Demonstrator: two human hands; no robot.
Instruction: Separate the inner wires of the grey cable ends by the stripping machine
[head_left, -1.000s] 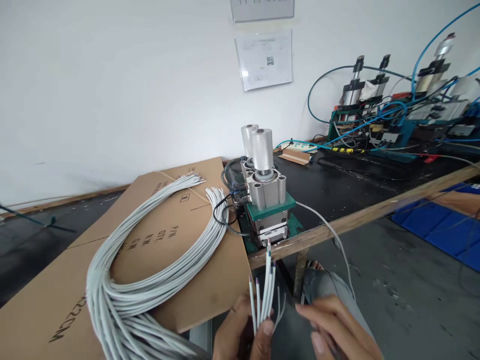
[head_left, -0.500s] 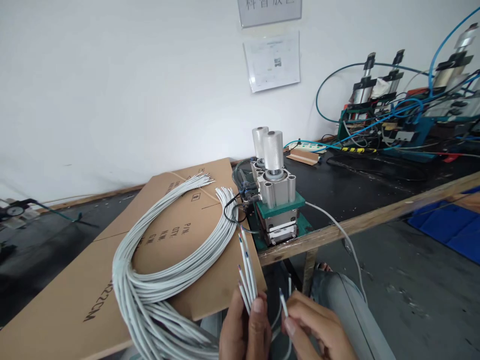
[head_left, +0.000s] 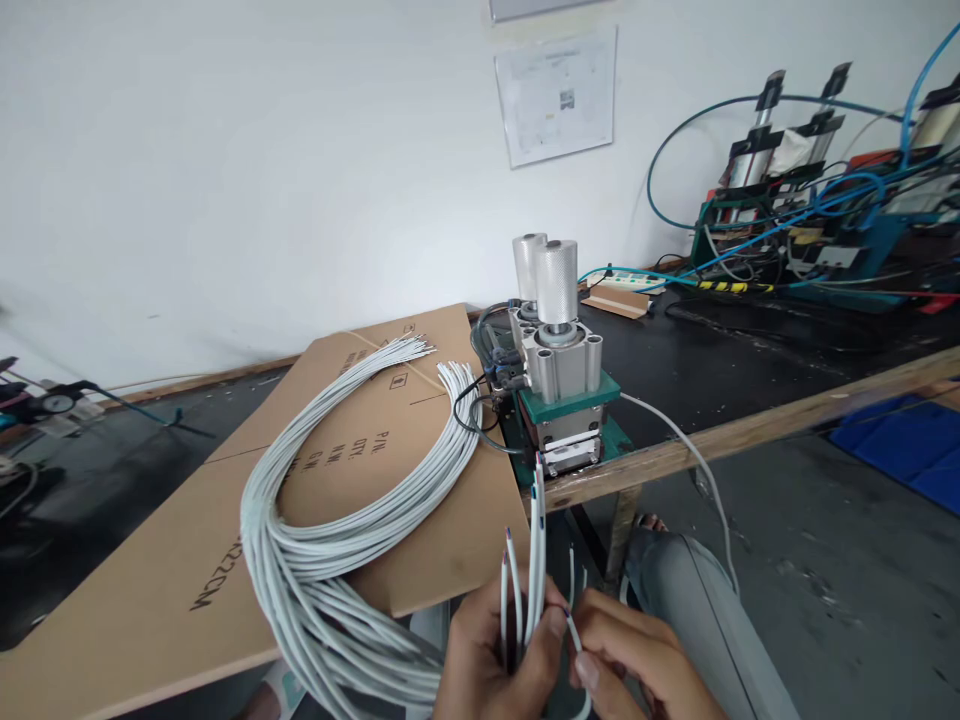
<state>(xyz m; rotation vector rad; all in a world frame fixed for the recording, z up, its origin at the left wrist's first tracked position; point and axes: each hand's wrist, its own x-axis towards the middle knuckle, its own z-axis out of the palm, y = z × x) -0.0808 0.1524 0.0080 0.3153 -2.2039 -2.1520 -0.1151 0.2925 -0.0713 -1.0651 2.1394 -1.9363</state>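
Several white cables (head_left: 535, 565) with coloured tips stand upright in my left hand (head_left: 499, 650), whose fingers are closed round them. Close beside it on the right, my right hand (head_left: 626, 655) pinches one white cable end (head_left: 574, 632) with a dark tip, which reaches my left thumb. More thin cable ends show behind my right hand. A large looped bundle of white cables (head_left: 360, 550) lies on the cardboard (head_left: 427, 590) to the left. Just beyond my hands stands a silver and green pneumatic press (head_left: 561, 385) at the bench edge.
A black bench (head_left: 697, 360) with a wooden edge runs to the right, carrying more pneumatic machines (head_left: 787, 200) with blue hoses. A grey cable (head_left: 697, 460) hangs from the press beside my knee (head_left: 697, 620). A pressure gauge (head_left: 58, 402) is at far left.
My left hand has moved right and nearer my right hand, and the cables in it point higher. The right hand's cable end now reaches the left thumb. The view has shifted slightly.
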